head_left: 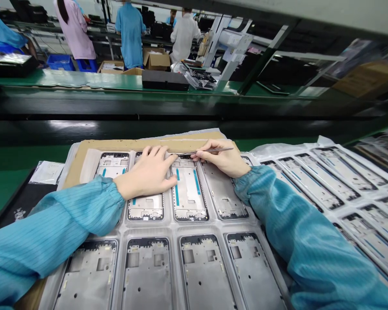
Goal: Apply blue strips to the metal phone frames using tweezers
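Observation:
My left hand (150, 174) lies with fingers spread over a phone frame in the tray's upper row, its thumb and index finger reaching the left edge of the neighbouring phone frame (190, 193). That metal frame carries blue strips. My right hand (218, 157) pinches slim metal tweezers (221, 149), held nearly level across the frame's top edge. The tips point left, close to my left index finger; what they touch is too small to tell. Under my right wrist is a plain grey phone frame (228, 198) without visible blue strips. All sit in a translucent plastic tray (173, 230).
More grey phone frames (147, 275) fill the lower row. Cardboard (116, 145) lies beneath the tray. To the right is another tray of phone frames (313, 181); at left, a small plastic bag (47, 172). A dark conveyor (100, 129) runs behind, with several people beyond.

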The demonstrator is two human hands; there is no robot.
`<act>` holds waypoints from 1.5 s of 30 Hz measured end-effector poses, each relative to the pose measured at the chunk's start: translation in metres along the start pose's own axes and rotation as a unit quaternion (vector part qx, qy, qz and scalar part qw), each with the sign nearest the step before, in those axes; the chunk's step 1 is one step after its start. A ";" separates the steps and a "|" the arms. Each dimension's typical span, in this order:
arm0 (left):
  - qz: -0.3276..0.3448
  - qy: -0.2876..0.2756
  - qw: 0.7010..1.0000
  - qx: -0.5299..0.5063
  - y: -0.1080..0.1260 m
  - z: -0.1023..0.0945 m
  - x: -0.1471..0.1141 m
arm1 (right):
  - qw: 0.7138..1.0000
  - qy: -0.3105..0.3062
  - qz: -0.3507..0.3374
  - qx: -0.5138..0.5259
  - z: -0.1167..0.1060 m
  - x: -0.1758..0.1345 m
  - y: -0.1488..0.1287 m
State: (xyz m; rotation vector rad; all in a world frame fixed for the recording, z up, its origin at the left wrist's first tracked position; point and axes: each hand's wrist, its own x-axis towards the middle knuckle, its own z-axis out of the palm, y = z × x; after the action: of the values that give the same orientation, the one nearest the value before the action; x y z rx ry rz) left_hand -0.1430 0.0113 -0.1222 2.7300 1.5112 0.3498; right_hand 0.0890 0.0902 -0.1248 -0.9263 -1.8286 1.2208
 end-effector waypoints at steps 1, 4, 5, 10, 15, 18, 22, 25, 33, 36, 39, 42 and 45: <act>-0.001 0.002 1.000 0.000 0.000 0.001 0.000 | 1.000 0.001 0.001 0.001 0.000 0.000 0.000; -0.008 0.011 1.000 -0.011 0.000 0.001 0.001 | 1.000 -0.001 0.003 0.004 0.000 0.000 -0.001; -0.012 0.014 1.000 -0.015 0.000 0.001 0.001 | 1.000 -0.002 0.004 0.006 0.000 0.000 -0.001; -0.011 0.010 1.000 -0.022 -0.001 0.001 0.000 | 1.000 -0.010 0.006 0.014 0.001 0.001 0.000; -0.008 0.000 1.000 -0.007 -0.001 0.000 -0.001 | 1.000 -0.010 -0.001 0.019 0.004 0.001 0.001; -0.007 -0.004 1.000 0.003 -0.001 -0.001 -0.001 | 1.000 -0.010 -0.007 0.024 0.005 0.001 0.001; -0.014 -0.012 1.000 0.014 0.000 -0.001 -0.001 | 0.999 -0.017 -0.009 0.034 0.005 0.001 0.003; -0.013 -0.012 1.000 0.019 -0.001 -0.001 0.000 | 0.999 -0.017 -0.011 0.042 0.004 0.003 0.004; -0.010 0.084 0.996 -0.009 -0.016 0.020 0.001 | 0.998 -0.041 -0.019 0.047 0.006 0.004 -0.003; -0.010 0.133 0.991 -0.025 -0.034 0.043 0.008 | 0.996 -0.060 -0.027 0.057 0.003 0.008 0.000; -0.028 0.130 0.991 -0.014 -0.051 0.063 0.012 | 0.995 -0.066 -0.033 0.066 0.003 0.007 0.001; -0.046 0.116 0.992 0.004 -0.061 0.074 0.012 | 0.994 -0.073 -0.029 0.075 0.004 0.005 0.003; -0.053 0.122 0.991 -0.010 -0.059 0.072 0.013 | 0.994 -0.074 -0.023 0.075 0.004 0.004 0.005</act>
State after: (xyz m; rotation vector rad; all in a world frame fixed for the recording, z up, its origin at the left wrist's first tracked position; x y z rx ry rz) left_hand -0.1719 0.0618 -0.1968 2.6581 1.6871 0.7141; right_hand 0.0843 0.0935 -0.1299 -0.7243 -1.8318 1.4093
